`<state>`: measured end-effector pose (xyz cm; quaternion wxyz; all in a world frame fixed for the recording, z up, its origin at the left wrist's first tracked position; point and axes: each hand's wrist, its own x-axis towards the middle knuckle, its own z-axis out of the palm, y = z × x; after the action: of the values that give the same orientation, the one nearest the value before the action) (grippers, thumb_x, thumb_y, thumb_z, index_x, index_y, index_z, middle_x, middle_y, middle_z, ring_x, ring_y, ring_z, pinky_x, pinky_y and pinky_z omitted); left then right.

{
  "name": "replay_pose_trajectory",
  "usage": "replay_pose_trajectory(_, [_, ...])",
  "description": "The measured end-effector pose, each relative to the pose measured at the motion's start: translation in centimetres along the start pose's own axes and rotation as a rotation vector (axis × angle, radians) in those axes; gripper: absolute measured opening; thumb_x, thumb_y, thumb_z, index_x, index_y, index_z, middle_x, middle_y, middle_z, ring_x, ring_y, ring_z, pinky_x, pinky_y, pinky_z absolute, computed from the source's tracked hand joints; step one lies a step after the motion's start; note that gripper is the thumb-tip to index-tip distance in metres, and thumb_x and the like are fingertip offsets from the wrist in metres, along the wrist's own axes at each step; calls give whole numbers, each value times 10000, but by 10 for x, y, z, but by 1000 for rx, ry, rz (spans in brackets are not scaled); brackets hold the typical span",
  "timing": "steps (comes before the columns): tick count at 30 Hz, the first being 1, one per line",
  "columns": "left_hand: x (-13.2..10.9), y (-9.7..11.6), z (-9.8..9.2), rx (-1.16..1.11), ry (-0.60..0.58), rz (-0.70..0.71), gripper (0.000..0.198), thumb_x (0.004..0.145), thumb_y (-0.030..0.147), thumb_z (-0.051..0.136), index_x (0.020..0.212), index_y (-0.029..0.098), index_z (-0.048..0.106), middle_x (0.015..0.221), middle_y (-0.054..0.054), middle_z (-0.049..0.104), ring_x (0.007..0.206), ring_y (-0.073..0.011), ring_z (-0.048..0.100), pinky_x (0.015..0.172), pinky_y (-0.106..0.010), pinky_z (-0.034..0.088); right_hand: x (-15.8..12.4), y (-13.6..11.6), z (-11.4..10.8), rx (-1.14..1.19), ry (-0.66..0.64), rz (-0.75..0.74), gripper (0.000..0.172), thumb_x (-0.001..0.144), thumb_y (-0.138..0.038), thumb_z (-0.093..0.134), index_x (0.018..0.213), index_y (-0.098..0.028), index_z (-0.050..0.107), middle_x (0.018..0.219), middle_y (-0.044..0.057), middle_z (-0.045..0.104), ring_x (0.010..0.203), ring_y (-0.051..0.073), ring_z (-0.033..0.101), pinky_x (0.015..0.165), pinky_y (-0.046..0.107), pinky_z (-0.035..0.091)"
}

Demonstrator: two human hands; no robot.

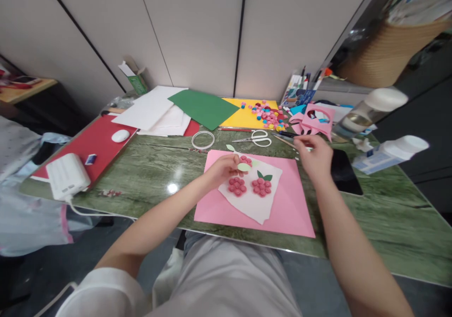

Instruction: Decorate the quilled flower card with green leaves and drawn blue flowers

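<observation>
My left hand (228, 165) is closed in a pinch on a pale green paper leaf (243, 167), above a torn-edged white paper (261, 208) on a pink sheet (296, 213). Clusters of small pink paper coils lie on the white paper: one below my left hand (237, 186), one at the right (261, 187) topped by two dark green leaves (264, 176), and a third (246, 160) partly hidden behind the held leaf. To the right, my right hand (314, 154) has its fingers pinched near small white bits; what they hold, if anything, is too small to name.
White-handled scissors (260, 138), a tape roll (203, 140) and another pale leaf (230, 147) lie beyond the pink sheet. Colourful paper coils (270, 115) cover yellow paper. A black phone (345, 172) and bottles (391, 154) stand right. A power bank (68, 175) sits left.
</observation>
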<state>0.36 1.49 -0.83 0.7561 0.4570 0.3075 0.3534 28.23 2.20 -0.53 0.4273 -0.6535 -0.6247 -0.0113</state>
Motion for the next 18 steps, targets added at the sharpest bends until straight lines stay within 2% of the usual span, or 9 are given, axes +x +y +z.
replay_pose_trajectory(3, [-3,4,2,-202,-40,-175,105,556,142,546,631,173,478,561,-2,531,521,-125,531,486,-243,371,-25,-65,-4,349,-56,-163,102,807,-278,560,786,-205,627,835,48,653,811,181,606,739,321,486])
replay_pose_trajectory(6, [-6,7,1,-285,-61,-248,127,566,142,563,678,164,506,559,-12,558,502,-109,511,479,-217,355,-45,-102,-7,421,-103,-317,32,776,-213,610,801,-230,620,793,28,652,780,176,606,720,332,488])
replay_pose_trajectory(8, [-8,8,1,-306,-75,-252,128,569,144,568,680,157,504,552,-17,566,509,-102,510,494,-204,354,-50,-106,-7,396,-69,-440,90,755,-183,629,826,-233,606,781,25,656,750,175,604,690,335,480])
replay_pose_trajectory(11, [-8,8,0,-327,-112,-233,131,573,145,574,681,150,501,550,-19,570,506,-99,505,506,-204,350,-50,-97,-1,307,-36,-589,144,731,-167,656,842,-229,589,787,28,662,740,173,599,683,337,456])
replay_pose_trajectory(14, [-8,6,-1,-327,-164,-229,119,594,150,572,686,152,496,552,-16,563,486,-97,489,493,-209,328,-50,-90,4,236,-9,-643,161,719,-148,669,832,-226,584,781,25,662,734,165,592,696,336,439])
replay_pose_trajectory(18, [-8,5,-1,-320,-182,-224,141,584,154,586,700,148,506,552,-13,544,501,-103,489,486,-214,312,-53,-92,5,237,42,-660,163,719,-121,662,815,-234,594,759,11,658,701,147,586,698,327,432])
